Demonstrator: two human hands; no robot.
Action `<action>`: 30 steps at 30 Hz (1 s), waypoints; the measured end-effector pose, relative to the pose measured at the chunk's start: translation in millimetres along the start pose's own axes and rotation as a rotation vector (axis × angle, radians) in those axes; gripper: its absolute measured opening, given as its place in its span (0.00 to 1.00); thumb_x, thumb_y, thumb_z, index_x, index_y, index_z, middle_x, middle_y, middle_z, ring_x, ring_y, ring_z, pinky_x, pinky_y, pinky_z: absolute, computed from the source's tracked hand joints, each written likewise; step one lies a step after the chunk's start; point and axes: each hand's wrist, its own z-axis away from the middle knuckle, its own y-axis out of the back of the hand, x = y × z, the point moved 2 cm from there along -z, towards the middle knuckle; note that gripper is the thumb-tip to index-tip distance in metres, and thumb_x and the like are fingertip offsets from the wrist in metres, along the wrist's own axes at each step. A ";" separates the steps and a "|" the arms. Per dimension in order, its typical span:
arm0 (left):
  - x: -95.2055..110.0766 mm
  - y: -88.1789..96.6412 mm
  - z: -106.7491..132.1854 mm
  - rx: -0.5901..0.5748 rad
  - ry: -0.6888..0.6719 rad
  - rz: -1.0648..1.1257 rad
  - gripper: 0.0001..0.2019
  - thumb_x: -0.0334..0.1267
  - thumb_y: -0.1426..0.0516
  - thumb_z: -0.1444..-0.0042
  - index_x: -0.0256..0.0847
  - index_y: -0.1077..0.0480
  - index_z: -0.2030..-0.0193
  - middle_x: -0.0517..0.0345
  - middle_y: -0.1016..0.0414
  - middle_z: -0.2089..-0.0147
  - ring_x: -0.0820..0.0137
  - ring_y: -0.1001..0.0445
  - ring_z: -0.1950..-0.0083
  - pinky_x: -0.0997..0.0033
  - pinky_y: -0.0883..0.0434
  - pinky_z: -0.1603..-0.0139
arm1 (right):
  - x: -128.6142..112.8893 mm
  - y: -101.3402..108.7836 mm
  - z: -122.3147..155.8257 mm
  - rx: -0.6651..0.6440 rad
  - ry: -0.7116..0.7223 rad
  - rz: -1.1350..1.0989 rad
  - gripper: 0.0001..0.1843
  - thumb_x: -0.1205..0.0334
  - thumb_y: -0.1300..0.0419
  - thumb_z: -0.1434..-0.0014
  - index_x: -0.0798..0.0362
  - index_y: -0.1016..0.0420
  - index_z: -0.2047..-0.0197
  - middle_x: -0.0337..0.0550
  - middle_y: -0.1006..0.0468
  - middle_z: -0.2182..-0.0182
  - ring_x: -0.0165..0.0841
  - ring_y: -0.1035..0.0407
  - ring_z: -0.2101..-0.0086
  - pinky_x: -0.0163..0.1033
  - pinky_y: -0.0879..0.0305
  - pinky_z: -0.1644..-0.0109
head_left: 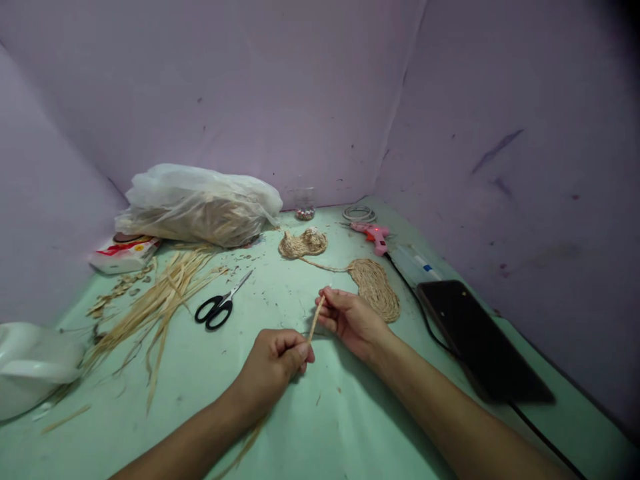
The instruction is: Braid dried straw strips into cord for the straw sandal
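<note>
My left hand (285,357) is closed around a twisted straw-coloured fibre cord (315,322), and loose strands trail below toward the table's front edge. The cord's upper end is pinched between the thumb and fingers of my right hand (350,317). Just past my right hand lies a flat coiled sole-shaped piece (375,288) of braided cord. A thin cord joins it to a second braided piece (303,244) farther back, which has raised parts and something pale on top. Scissors (220,305) with black handles rest to the left of my hands.
Dry fibre strips (160,297) spread across the left, near a stuffed plastic bag (200,207), a red-and-white box (125,255) and a white container (35,367). At the right are a pink glue gun (371,235) with a black cable and a dark phone-like slab (480,340). A bead jar (305,208) stands behind.
</note>
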 end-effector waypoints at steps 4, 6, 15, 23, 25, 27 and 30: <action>-2.6 0.8 -2.2 0.000 0.019 0.028 0.12 0.42 0.47 0.56 0.33 0.35 0.79 0.61 0.39 0.83 0.79 0.48 0.81 0.76 0.51 0.79 | 3.0 -0.7 8.4 -0.133 0.017 0.165 0.10 0.64 0.38 0.54 0.59 0.29 0.68 0.43 0.26 0.74 0.25 0.32 0.77 0.30 0.32 0.74; -3.5 1.3 -3.4 -0.013 0.027 0.053 0.13 0.43 0.47 0.57 0.33 0.35 0.80 0.61 0.39 0.83 0.79 0.48 0.81 0.76 0.52 0.79 | 5.6 -2.3 11.4 -0.153 0.005 0.262 0.10 0.63 0.37 0.56 0.60 0.29 0.70 0.43 0.26 0.75 0.24 0.33 0.79 0.30 0.34 0.76; -0.5 11.4 -3.8 -0.016 0.108 0.105 0.17 0.47 0.47 0.54 0.32 0.32 0.78 0.67 0.49 0.89 0.81 0.56 0.84 0.75 0.59 0.82 | 0.6 0.8 6.0 0.014 0.105 0.272 0.09 0.65 0.36 0.60 0.59 0.32 0.78 0.39 0.29 0.83 0.24 0.36 0.82 0.31 0.34 0.76; -4.2 7.3 -4.4 0.040 0.093 0.042 0.09 0.37 0.43 0.62 0.33 0.36 0.83 0.65 0.43 0.86 0.81 0.50 0.82 0.76 0.52 0.80 | 5.8 -3.9 9.2 0.007 0.008 0.200 0.06 0.71 0.44 0.51 0.59 0.34 0.78 0.41 0.28 0.82 0.24 0.35 0.83 0.30 0.34 0.79; -3.9 6.1 -4.0 0.003 0.068 0.020 0.08 0.35 0.44 0.63 0.34 0.38 0.85 0.65 0.44 0.87 0.81 0.50 0.83 0.76 0.53 0.80 | 7.8 -6.5 11.5 -0.009 -0.089 0.104 0.08 0.73 0.47 0.50 0.60 0.34 0.79 0.40 0.30 0.84 0.23 0.36 0.85 0.28 0.34 0.80; -4.0 5.8 -3.6 -0.031 0.054 0.043 0.08 0.36 0.45 0.63 0.35 0.39 0.85 0.65 0.42 0.87 0.81 0.48 0.83 0.76 0.52 0.81 | 9.2 -7.3 12.7 -0.021 -0.198 0.009 0.10 0.75 0.48 0.49 0.61 0.33 0.80 0.39 0.32 0.86 0.22 0.37 0.86 0.26 0.35 0.80; -5.0 6.1 -4.0 -0.069 0.051 0.068 0.08 0.36 0.44 0.63 0.35 0.39 0.85 0.64 0.41 0.87 0.80 0.46 0.83 0.76 0.50 0.80 | 9.7 -5.4 12.2 -0.055 -0.329 -0.082 0.11 0.75 0.48 0.48 0.62 0.33 0.80 0.40 0.32 0.86 0.22 0.36 0.86 0.25 0.34 0.79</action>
